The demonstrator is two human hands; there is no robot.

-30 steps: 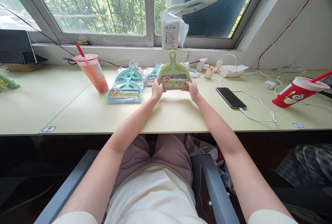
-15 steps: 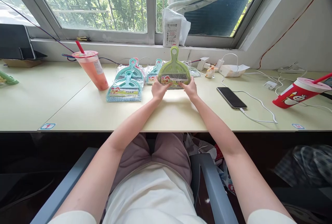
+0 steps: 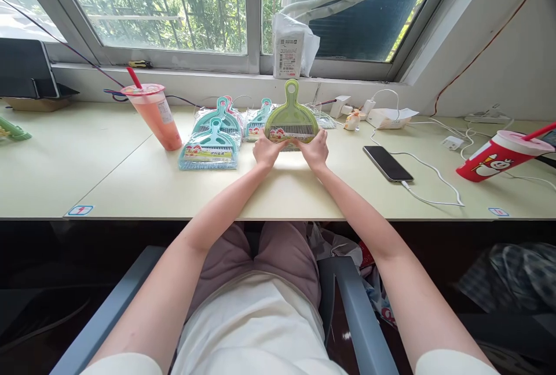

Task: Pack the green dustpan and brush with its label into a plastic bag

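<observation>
A green dustpan and brush set (image 3: 292,114) stands upright, handle up, above the far middle of the table. My left hand (image 3: 266,149) grips its lower left corner, and my right hand (image 3: 314,148) grips its lower right corner. Both thumbs press on the near face, almost meeting at the bottom edge. To the left lie teal dustpan and brush sets (image 3: 212,149) in clear plastic, overlapping one another. Another teal set (image 3: 259,121) sits just behind my left hand, partly hidden by the green one.
A pink drink cup (image 3: 158,120) stands at the left. On the right are a black phone (image 3: 388,163) on a white cable and a red cup (image 3: 490,157). Chargers and a paper box (image 3: 391,118) sit near the windowsill. A tablet (image 3: 28,71) is far left.
My right hand has shifted slightly inward along the green set's lower edge, its thumb now nearer the left one. The set's top has dipped very slightly.
</observation>
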